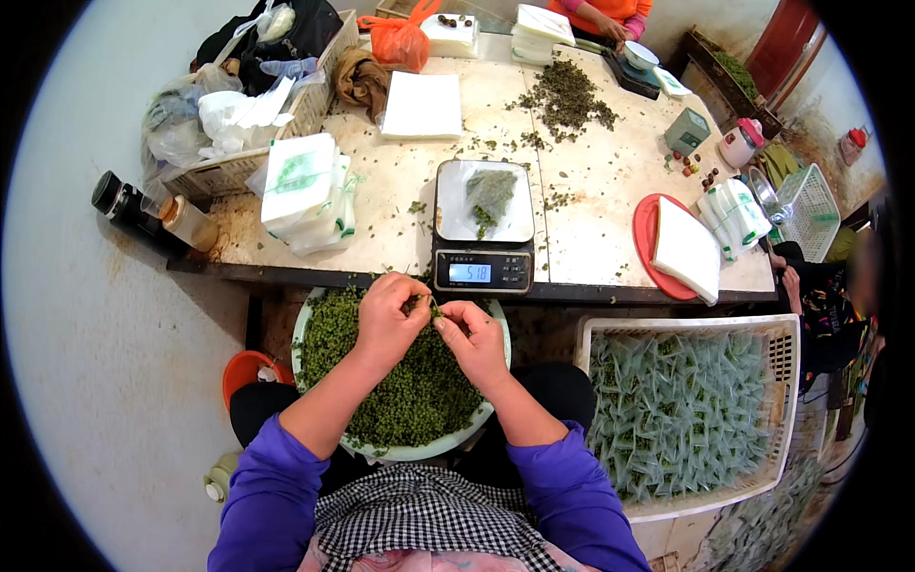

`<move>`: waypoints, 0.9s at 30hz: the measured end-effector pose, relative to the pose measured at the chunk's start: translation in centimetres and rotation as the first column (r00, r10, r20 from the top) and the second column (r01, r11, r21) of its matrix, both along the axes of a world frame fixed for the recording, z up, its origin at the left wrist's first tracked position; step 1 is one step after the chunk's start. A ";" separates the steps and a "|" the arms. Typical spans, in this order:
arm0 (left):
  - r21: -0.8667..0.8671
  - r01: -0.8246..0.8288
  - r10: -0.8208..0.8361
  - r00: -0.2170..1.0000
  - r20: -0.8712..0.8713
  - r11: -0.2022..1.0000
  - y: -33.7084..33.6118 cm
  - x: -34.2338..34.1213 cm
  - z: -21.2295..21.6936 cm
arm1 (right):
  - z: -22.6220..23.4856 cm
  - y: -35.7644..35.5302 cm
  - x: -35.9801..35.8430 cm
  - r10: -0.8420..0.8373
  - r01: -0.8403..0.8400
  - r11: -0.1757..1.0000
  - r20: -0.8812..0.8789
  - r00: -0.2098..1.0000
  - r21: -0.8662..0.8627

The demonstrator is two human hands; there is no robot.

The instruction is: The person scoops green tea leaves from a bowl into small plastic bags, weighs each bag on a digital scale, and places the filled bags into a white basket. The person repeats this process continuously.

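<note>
Both my hands meet over a pale basin heaped with small green berry clusters that look like green peppercorns. My left hand pinches a green sprig between thumb and fingers. Closed at the other end of this sprig is my right hand, fingertips nearly touching the left ones. Just beyond them, at the table's edge, stands a lit digital scale. On its steel pan lies a clear plastic bag partly filled with green clusters.
A white crate of filled bags stands right. Stacked plastic bags lie left on the table, a red tray right. Dark loose clusters are spread farther back. Other people's hands show at the far side and right.
</note>
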State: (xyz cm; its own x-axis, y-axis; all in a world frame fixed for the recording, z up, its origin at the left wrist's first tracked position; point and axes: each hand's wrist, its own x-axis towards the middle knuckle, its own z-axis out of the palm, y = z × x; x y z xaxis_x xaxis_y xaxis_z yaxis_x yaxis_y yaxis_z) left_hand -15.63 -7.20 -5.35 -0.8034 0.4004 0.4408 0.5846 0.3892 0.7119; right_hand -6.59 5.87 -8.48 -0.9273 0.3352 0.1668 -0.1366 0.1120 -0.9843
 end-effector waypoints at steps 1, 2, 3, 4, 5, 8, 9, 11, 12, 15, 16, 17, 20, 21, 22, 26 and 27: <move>-0.001 -0.016 0.016 1.000 0.004 1.000 0.6 -0.4 0.1 | 0.5 0.4 0.1 0.013 -0.012 0.999 0.016 1.000 -0.046; -0.003 -0.032 0.032 0.999 0.009 0.999 1.2 -0.9 0.3 | 0.4 0.6 0.2 0.004 -0.003 1.000 0.030 1.000 -0.021; 0.001 -0.075 0.074 0.991 0.114 0.997 1.8 -1.2 1.2 | 0.4 0.8 0.4 -0.008 0.007 1.000 0.044 0.999 0.004; 0.020 -0.070 0.068 0.994 0.085 0.997 2.4 -1.6 1.2 | 0.5 0.9 0.4 -0.020 0.018 0.999 0.057 0.998 0.029; 0.038 -0.065 0.062 0.996 0.056 0.997 3.1 -2.0 1.2 | 0.8 0.9 0.5 -0.073 0.061 0.993 0.122 0.990 0.104; 0.002 -0.021 0.021 0.975 -0.223 1.000 5.6 -2.4 1.8 | 0.9 1.3 0.3 -0.124 0.096 0.854 0.021 0.992 0.512; -0.024 -0.043 0.033 0.944 -0.327 0.999 6.6 -2.7 1.7 | 0.7 1.4 0.3 -0.122 0.084 0.851 0.039 0.992 0.519; -0.047 -0.085 0.052 0.870 -0.490 0.995 8.4 -3.8 1.4 | 0.4 1.3 0.1 -0.120 0.062 0.845 0.075 0.990 0.531; -0.044 -0.104 0.063 0.834 -0.549 0.994 9.2 -4.5 1.0 | 0.3 1.3 0.1 -0.108 0.052 0.851 0.077 0.991 0.523; -0.075 -0.156 0.071 0.761 -0.645 0.985 10.7 -6.6 0.4 | 0.6 1.4 0.2 -0.084 0.028 0.858 0.086 0.993 0.513; -0.093 -0.174 0.069 0.746 -0.662 0.980 11.0 -6.8 0.2 | 0.4 1.4 0.2 -0.083 0.023 0.852 0.091 0.992 0.524; -0.182 -0.186 0.035 0.787 -0.616 0.966 10.9 -6.8 -0.1 | 0.3 1.4 0.3 -0.081 0.018 0.845 0.095 0.992 0.534; -0.272 -0.171 0.021 0.879 -0.477 0.947 10.2 -5.2 0.7 | 0.4 1.5 0.3 -0.079 0.012 0.822 0.094 0.992 0.569; -0.261 -0.142 0.022 0.911 -0.412 0.955 9.8 -4.9 1.1 | 0.6 1.5 0.3 -0.080 0.012 0.814 0.091 0.993 0.581; -0.248 -0.113 0.021 0.938 -0.346 0.962 9.1 -4.6 1.5 | 0.6 1.5 0.3 -0.090 0.027 0.813 0.080 0.993 0.581; -0.100 -0.021 0.011 0.995 -0.099 0.995 4.7 -3.6 2.0 | 0.8 1.4 0.3 -0.124 0.083 0.818 0.034 0.992 0.569; -0.050 0.000 -0.002 0.999 -0.044 0.999 3.8 -3.2 1.8 | 0.9 1.5 0.3 -0.124 0.088 0.814 0.023 0.992 0.574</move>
State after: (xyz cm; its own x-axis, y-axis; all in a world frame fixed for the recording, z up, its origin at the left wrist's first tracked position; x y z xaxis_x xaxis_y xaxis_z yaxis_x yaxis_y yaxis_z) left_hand -18.86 -3.44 -3.54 -0.7832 0.4240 0.4549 0.6153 0.4232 0.6650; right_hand -6.32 7.34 -7.56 -0.9053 0.2930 0.3076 -0.0375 0.6661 -0.7449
